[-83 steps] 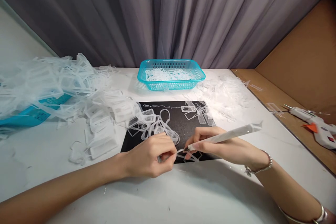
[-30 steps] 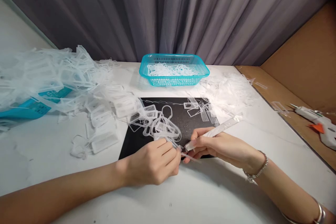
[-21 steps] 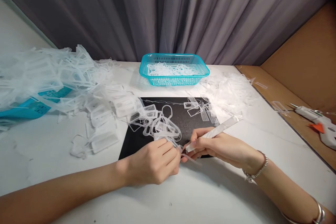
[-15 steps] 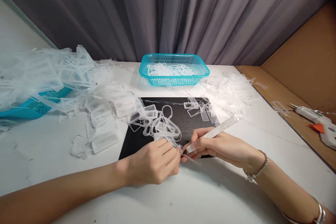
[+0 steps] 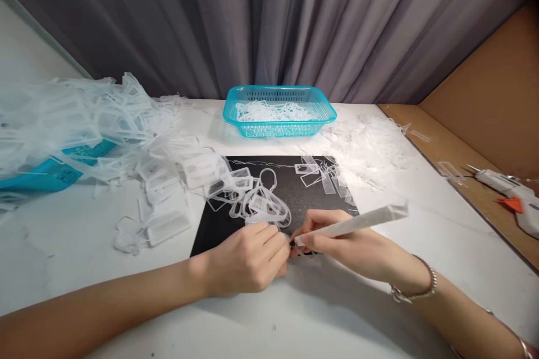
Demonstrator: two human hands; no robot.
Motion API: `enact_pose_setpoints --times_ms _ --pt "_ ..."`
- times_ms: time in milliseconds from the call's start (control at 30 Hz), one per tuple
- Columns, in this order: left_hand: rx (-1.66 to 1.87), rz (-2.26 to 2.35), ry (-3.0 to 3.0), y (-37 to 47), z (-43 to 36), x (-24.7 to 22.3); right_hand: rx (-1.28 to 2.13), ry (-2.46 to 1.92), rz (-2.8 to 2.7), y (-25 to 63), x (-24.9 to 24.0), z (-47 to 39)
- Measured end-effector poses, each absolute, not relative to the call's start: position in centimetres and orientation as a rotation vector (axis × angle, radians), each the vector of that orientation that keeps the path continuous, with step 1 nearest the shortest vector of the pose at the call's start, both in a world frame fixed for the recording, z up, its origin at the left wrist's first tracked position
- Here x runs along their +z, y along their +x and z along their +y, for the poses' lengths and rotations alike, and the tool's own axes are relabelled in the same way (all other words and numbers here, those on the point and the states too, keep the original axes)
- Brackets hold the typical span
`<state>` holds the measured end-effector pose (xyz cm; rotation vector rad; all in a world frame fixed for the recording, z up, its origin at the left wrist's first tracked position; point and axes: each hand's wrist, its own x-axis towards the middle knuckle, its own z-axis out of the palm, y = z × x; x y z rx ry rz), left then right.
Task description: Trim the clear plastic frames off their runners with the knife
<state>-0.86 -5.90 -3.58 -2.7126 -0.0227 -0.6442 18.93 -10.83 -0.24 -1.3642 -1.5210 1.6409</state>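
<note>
At the near edge of the black mat (image 5: 301,193), my left hand (image 5: 248,258) is closed on a translucent plastic piece, mostly hidden by the fingers. My right hand (image 5: 349,244) meets it fingertip to fingertip. It holds a slim white-wrapped tool (image 5: 357,221) like a pen, with the far end slanting up to the right. The tool's working tip is hidden among the fingers. Just beyond my left hand lies a tangle of translucent plastic frames and loops (image 5: 261,202). Small rectangular clear pieces (image 5: 322,171) are scattered over the mat's far right corner.
A turquoise basket (image 5: 280,130) at the back contains thin white scraps. Translucent plastic pieces (image 5: 76,118) are heaped at the left over a blue container (image 5: 71,165). Another pale pile (image 5: 366,143) lies at the right, and a glue gun (image 5: 505,188) rests on brown board.
My right hand has shifted slightly, and the tool has tipped lower, its far end swinging right and toward me. A thin strip sticking out below the fingertips shows less now. My left hand stays put.
</note>
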Motion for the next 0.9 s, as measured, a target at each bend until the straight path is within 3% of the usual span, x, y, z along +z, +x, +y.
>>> enact_pose_setpoints --times_ms 333,900 --pt "-0.676 0.034 -2.73 -0.8 -5.9 -3.7 1.229 -1.548 -1.919 18.5 0.5 -11.5" --pt "-0.765 0.138 -2.921 -1.1 -5.0 -3.4 1.346 -1.486 -1.977 20.7 1.1 -10.7"
